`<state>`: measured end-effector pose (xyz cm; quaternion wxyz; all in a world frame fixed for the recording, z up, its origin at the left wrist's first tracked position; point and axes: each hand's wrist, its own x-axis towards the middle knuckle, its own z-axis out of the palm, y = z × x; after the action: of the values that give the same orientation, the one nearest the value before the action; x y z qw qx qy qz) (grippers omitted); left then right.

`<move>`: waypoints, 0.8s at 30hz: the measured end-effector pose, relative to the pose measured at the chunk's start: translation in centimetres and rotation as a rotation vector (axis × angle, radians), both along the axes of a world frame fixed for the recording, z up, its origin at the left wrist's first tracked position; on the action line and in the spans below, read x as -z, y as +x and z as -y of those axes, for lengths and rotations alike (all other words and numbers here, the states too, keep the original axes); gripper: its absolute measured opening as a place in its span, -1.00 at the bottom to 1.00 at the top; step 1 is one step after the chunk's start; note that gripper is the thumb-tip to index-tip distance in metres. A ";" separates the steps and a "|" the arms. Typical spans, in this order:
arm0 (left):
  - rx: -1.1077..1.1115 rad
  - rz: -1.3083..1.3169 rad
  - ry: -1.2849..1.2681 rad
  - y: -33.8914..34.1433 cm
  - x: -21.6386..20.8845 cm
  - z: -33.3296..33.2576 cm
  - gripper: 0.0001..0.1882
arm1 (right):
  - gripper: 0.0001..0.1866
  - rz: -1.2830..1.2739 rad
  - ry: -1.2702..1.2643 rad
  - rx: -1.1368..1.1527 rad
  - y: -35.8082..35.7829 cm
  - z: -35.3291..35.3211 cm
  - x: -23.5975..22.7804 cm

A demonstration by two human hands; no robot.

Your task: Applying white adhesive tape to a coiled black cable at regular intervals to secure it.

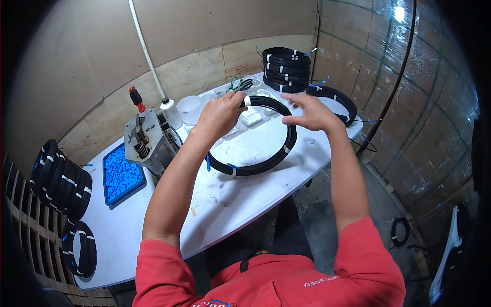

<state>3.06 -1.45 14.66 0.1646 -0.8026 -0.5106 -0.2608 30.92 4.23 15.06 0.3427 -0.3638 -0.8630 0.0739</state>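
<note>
A coil of black cable point(260, 168), bound with white tape bands, is held tilted up over the white table. My left hand point(221, 113) is closed on its upper left part, beside a white band. Blue connector ends hang at the coil's lower left. To the right of the coil, my right hand point(311, 113) is open, its fingers apart and thumb tip close to the ring; whether it touches cannot be told. Behind the coil lie clear bags of small white parts point(251, 117), partly seen through the ring.
Stacked black coils point(286, 69) stand at the far right, with another coil point(340, 97) beside them. At left are a blue tray of small blue pieces point(123, 176), a metal press point(148, 138), a white bottle point(171, 111) and more coils point(61, 179). Pliers point(236, 83) lie at the back.
</note>
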 end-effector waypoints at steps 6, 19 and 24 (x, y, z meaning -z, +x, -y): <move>0.091 0.055 -0.076 0.2 -0.8 0.5 -0.65 | -0.52 -0.209 -0.683 -0.261 0.2 -2.5 3.4; 0.222 0.119 -0.080 0.2 -1.2 0.3 -0.69 | -0.67 -0.230 -0.220 -0.162 -2.9 -1.4 3.9; 0.131 0.415 -0.643 -5.3 0.6 0.6 -0.60 | -0.73 -0.310 -0.233 -0.042 -1.5 -3.2 6.6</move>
<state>-2.19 -2.08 14.06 -0.2194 -0.7741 -0.5366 -0.2542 29.41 7.45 8.50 0.4254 -0.3671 -0.7929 0.2356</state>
